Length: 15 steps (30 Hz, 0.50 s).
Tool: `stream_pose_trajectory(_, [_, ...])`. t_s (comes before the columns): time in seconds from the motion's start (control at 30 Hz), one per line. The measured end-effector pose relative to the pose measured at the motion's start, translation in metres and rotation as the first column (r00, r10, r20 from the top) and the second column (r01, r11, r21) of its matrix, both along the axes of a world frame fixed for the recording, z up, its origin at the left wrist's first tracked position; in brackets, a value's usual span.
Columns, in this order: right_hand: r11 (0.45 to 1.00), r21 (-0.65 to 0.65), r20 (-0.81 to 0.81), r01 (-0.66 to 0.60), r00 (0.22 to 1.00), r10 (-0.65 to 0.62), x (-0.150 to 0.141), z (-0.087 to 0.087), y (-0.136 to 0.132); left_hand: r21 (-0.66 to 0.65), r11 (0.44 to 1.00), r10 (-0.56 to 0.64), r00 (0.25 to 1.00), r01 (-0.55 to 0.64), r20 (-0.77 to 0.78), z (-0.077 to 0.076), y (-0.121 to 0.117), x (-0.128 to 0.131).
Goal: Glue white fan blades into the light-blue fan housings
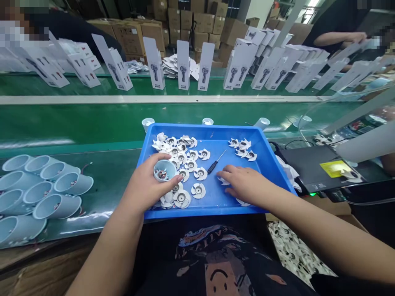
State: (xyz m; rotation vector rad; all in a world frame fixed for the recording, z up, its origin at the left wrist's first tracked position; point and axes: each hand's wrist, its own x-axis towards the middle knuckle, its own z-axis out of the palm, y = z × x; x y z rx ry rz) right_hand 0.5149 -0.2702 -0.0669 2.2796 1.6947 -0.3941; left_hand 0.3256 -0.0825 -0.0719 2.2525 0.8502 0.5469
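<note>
A person sits at a green conveyor bench with a shallow blue plastic tray [268,158] resting on its near edge, square in front of them, so both hands work inside it without stretching.

The left hand [148,185] curls its fingers around a small pale-blue plastic cup housing [164,169], held mouth upward over the tray's left side; wires and metal parts show inside, and the upright hold keeps that opening facing the person.

The right hand [243,183] lies palm down near the tray's near right corner, fingers spread loosely and flat over a white plastic fan impeller [222,181]; whether it pinches it I cannot tell.

More white impellers [197,164] are heaped toward the left side, and a thin black-handled screwdriver [216,162] lies mid-tray.

Matching pale-blue cups [46,185] lie stacked on the bench's left side.
</note>
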Motion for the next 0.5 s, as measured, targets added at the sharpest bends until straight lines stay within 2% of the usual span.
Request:
stream_pose_trajectory(0.13, [0.996,-0.060,-0.016,0.066,0.998,-0.067,-0.005,-0.002,0.009,-0.025,1.000,-0.013,1.000,0.013,0.000,-0.001,0.001,-0.001])
stream_pose_trajectory(0.27, [0.992,-0.070,-0.074,0.105,0.991,-0.110,-0.005,0.007,0.005,-0.034,0.999,-0.016,1.000,0.016,0.016,-0.002,0.002,-0.001])
stream_pose_trajectory(0.37, [0.991,-0.037,-0.009,0.132,0.991,-0.133,-0.005,0.014,0.005,-0.027,0.999,-0.035,0.999,0.035,0.026,-0.001,0.001,0.000])
stream_pose_trajectory(0.5, [0.996,-0.006,0.072,0.091,0.993,-0.090,-0.008,0.017,0.020,-0.016,0.996,-0.090,0.995,0.091,0.037,0.000,-0.001,-0.001])
